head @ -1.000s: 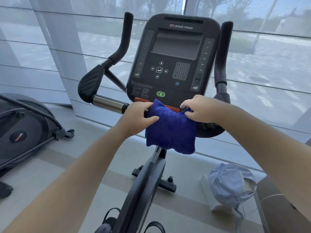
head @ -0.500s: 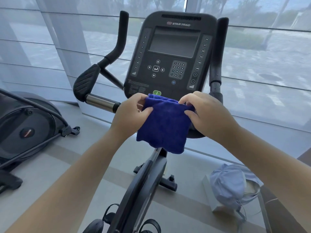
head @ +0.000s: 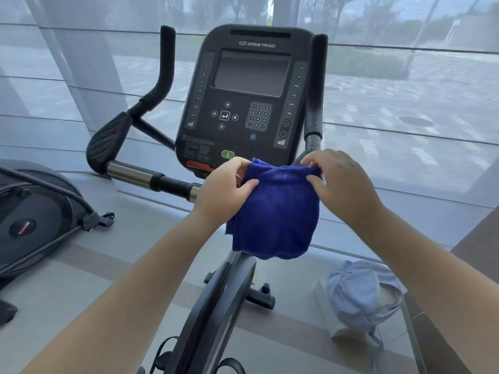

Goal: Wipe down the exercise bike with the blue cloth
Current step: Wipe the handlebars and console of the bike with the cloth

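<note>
A black exercise bike stands in front of me, its console [head: 249, 103] upright with a dark screen and keypad. The blue cloth [head: 275, 211] hangs folded just below the console's lower edge. My left hand [head: 224, 191] pinches the cloth's upper left corner between thumb and fingers. My right hand [head: 340, 182] pinches its upper right corner. The cloth covers the middle of the handlebar; the left handlebar [head: 140, 176] with its chrome sleeve and the upright grips show beside the console. The bike's frame [head: 216, 306] runs down towards me under the cloth.
Another black machine [head: 32, 220] sits on the floor at the left. A light blue cap on a white box [head: 359, 295] lies on the floor at the right, beside a brown surface [head: 475, 244]. A large window with a sheer blind is behind the bike.
Both hands keep their pinch on the cloth's top corners; the cloth has shifted slightly and now hangs just under the console's green button. My view has tilted slightly.
</note>
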`<state>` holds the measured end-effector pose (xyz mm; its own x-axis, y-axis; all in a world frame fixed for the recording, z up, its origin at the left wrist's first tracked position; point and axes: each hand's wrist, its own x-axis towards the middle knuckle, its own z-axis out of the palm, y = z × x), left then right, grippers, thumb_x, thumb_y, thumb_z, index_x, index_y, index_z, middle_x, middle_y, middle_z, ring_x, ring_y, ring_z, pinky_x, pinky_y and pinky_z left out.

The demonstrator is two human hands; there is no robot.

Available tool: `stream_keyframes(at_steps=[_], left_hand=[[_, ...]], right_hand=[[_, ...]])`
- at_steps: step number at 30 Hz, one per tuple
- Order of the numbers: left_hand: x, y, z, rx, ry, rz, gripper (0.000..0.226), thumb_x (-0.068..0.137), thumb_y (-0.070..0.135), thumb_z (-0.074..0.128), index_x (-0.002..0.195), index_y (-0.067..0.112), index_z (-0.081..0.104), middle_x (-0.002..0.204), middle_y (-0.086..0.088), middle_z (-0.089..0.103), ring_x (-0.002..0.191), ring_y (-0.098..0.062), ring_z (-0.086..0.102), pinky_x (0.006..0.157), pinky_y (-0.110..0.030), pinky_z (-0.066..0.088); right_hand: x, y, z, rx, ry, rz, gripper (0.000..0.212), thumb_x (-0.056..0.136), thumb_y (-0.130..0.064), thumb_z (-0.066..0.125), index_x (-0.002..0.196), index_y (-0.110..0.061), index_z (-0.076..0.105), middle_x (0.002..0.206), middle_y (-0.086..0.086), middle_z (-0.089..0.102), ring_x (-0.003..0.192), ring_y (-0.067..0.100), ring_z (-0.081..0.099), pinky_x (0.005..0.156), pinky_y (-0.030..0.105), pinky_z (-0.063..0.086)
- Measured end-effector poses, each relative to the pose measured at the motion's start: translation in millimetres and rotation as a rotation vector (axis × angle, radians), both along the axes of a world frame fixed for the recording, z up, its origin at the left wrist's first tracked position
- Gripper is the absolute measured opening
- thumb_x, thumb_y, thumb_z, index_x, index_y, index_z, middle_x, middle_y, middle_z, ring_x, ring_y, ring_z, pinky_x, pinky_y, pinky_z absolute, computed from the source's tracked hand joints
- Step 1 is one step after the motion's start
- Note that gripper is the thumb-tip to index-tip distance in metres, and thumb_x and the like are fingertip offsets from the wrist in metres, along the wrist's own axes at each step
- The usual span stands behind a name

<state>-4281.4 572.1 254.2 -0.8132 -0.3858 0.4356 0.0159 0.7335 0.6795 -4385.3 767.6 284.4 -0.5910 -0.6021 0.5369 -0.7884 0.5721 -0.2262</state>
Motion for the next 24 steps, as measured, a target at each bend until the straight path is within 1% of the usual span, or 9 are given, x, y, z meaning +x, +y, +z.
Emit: stream_keyframes(at_steps=[3, 6, 9, 10, 11, 14, 18, 21, 24], left_hand=[[-1, -6, -5, -0.021, -0.005, -0.03, 0.013, 0.088, 0.025, 0.064, 0.1, 0.027, 0.059, 0.086, 0.016, 0.065, 0.079, 0.006, 0.057, 0.065, -0.007, 0.04], [0, -17, -12, -0.118, -0.016, -0.059, 0.014, 0.093, 0.032, 0.058, 0.104, 0.023, 0.058, 0.087, 0.015, 0.063, 0.077, 0.0, 0.057, 0.07, -0.017, 0.044], [7, -28, -28, -0.345, -0.003, -0.029, 0.035, 0.099, 0.04, 0.034, 0.1, 0.017, 0.061, 0.089, 0.006, 0.064, 0.081, -0.012, 0.056, 0.072, -0.029, 0.045], [12, -32, -35, -0.442, 0.018, -0.027, 0.042, 0.099, 0.038, 0.027, 0.098, 0.016, 0.062, 0.088, 0.003, 0.064, 0.081, -0.016, 0.057, 0.074, -0.032, 0.045], [16, -35, -42, -0.518, 0.033, -0.032, 0.044, 0.098, 0.035, 0.024, 0.096, 0.015, 0.063, 0.088, 0.001, 0.064, 0.083, -0.019, 0.057, 0.078, -0.035, 0.044], [24, -38, -55, -0.594, 0.06, -0.025, 0.035, 0.095, 0.027, 0.028, 0.1, 0.014, 0.06, 0.094, -0.001, 0.061, 0.09, -0.022, 0.053, 0.087, -0.037, 0.041], [23, -32, -56, -0.53, 0.122, 0.006, 0.033, 0.093, 0.023, 0.028, 0.096, 0.012, 0.059, 0.09, -0.001, 0.059, 0.087, -0.022, 0.05, 0.087, -0.035, 0.037], [23, -33, -58, -0.509, 0.155, 0.008, 0.034, 0.092, 0.021, 0.028, 0.096, 0.011, 0.06, 0.09, -0.001, 0.06, 0.087, -0.021, 0.051, 0.089, -0.035, 0.037], [23, -36, -59, -0.549, 0.138, -0.021, 0.032, 0.092, 0.021, 0.029, 0.098, 0.012, 0.06, 0.092, -0.002, 0.061, 0.088, -0.022, 0.053, 0.089, -0.036, 0.04]], right_hand=[[18, -5, -8, -0.049, 0.128, -0.047, 0.032, 0.082, -0.013, 0.059, 0.114, -0.01, 0.059, 0.111, 0.008, 0.057, 0.098, 0.029, 0.051, 0.085, 0.034, 0.042], [56, -20, -16, -0.062, 0.132, 0.031, 0.051, 0.09, -0.041, 0.043, 0.132, -0.013, 0.052, 0.131, 0.008, 0.051, 0.118, 0.026, 0.046, 0.102, 0.036, 0.038], [76, -43, -40, 0.263, 0.001, -0.035, 0.079, 0.083, -0.07, 0.02, 0.148, -0.026, 0.029, 0.156, 0.007, 0.023, 0.144, 0.03, 0.017, 0.114, 0.056, 0.018], [76, -48, -51, 0.351, 0.034, -0.075, 0.085, 0.079, -0.076, 0.017, 0.149, -0.028, 0.028, 0.158, 0.007, 0.019, 0.146, 0.032, 0.011, 0.113, 0.062, 0.014], [75, -50, -59, 0.397, 0.077, -0.096, 0.088, 0.076, -0.079, 0.019, 0.147, -0.028, 0.032, 0.158, 0.009, 0.022, 0.145, 0.035, 0.014, 0.11, 0.066, 0.015], [69, -51, -74, 0.352, 0.166, -0.139, 0.076, 0.085, -0.073, 0.025, 0.139, -0.024, 0.046, 0.152, 0.011, 0.036, 0.141, 0.038, 0.027, 0.106, 0.067, 0.02], [72, -73, -70, 0.202, 0.155, -0.274, 0.054, 0.093, -0.053, 0.028, 0.124, -0.022, 0.06, 0.145, 0.01, 0.046, 0.137, 0.038, 0.033, 0.105, 0.069, 0.02], [74, -91, -71, 0.121, 0.118, -0.396, 0.051, 0.091, -0.052, 0.03, 0.118, -0.025, 0.063, 0.147, 0.008, 0.043, 0.141, 0.036, 0.027, 0.106, 0.07, 0.013], [72, -88, -77, 0.069, 0.203, -0.413, 0.047, 0.091, -0.055, 0.036, 0.111, -0.026, 0.067, 0.144, 0.007, 0.048, 0.139, 0.034, 0.032, 0.106, 0.067, 0.014]])
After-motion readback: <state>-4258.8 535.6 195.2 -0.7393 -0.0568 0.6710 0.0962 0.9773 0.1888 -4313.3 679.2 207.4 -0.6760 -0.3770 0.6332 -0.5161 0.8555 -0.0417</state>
